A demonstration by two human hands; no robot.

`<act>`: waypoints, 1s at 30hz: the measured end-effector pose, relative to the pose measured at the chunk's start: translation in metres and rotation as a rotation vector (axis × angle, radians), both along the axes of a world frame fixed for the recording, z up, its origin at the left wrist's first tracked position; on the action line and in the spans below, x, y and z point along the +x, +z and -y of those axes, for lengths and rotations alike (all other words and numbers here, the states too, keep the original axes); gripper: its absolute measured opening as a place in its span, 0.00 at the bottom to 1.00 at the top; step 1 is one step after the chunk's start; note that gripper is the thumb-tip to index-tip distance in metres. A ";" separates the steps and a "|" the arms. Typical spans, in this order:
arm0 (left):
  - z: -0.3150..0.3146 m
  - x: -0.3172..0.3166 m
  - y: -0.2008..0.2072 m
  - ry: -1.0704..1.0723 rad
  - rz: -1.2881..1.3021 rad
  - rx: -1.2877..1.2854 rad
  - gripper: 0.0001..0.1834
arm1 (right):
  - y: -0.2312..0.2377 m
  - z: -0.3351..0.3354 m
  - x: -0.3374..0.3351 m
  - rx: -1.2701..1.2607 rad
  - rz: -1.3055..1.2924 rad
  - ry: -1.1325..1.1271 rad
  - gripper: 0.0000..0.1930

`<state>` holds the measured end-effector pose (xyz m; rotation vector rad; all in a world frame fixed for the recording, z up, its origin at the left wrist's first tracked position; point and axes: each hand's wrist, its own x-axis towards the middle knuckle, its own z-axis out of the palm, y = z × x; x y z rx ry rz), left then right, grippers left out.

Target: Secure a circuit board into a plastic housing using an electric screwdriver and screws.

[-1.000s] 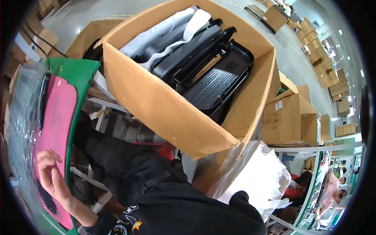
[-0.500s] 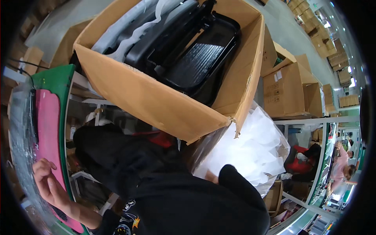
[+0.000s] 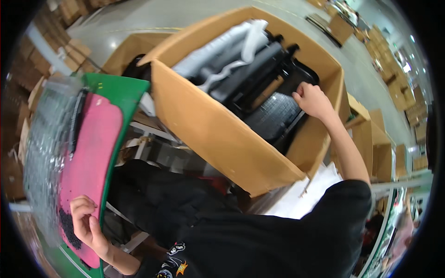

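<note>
My left hand (image 3: 87, 224) hovers over a pink mat (image 3: 95, 143), its fingers loosely curled and the thumb apart, with nothing plain to see in it. Beside it on the mat lies a heap of tiny black pieces (image 3: 69, 228). My right hand (image 3: 314, 99) reaches into a large cardboard box (image 3: 218, 134), fingers closed, over the far right end of a glossy black plastic tray (image 3: 273, 113). Whatever those fingers hold, if anything, is hidden. More black parts (image 3: 248, 72) stand to the left of the tray, with pale wrapping foam (image 3: 254, 41) between them.
Clear plastic wrap (image 3: 44, 153) and a black bar (image 3: 78, 121) lie along the mat on the green-topped table (image 3: 132, 88). White sheets (image 3: 301, 197) sit below the box's right corner. Other cartons (image 3: 382, 160) stand at the right.
My right hand has come up from the bag of white sheets into the box, over the black tray. The view has shifted, so box and table appear further right. My left hand remains over the mat.
</note>
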<state>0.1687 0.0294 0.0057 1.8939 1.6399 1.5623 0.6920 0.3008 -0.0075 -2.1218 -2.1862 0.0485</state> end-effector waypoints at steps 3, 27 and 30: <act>0.028 -0.008 0.010 0.171 0.025 -0.023 0.08 | -0.083 -0.094 0.034 -0.337 0.302 -0.167 0.13; 0.059 -0.155 0.037 0.521 -0.014 -0.024 0.07 | 0.016 -0.141 0.081 0.550 -0.065 -0.211 0.17; 0.045 -0.176 0.035 0.605 -0.167 -0.114 0.08 | 0.087 -0.136 0.068 0.734 -0.187 0.180 0.20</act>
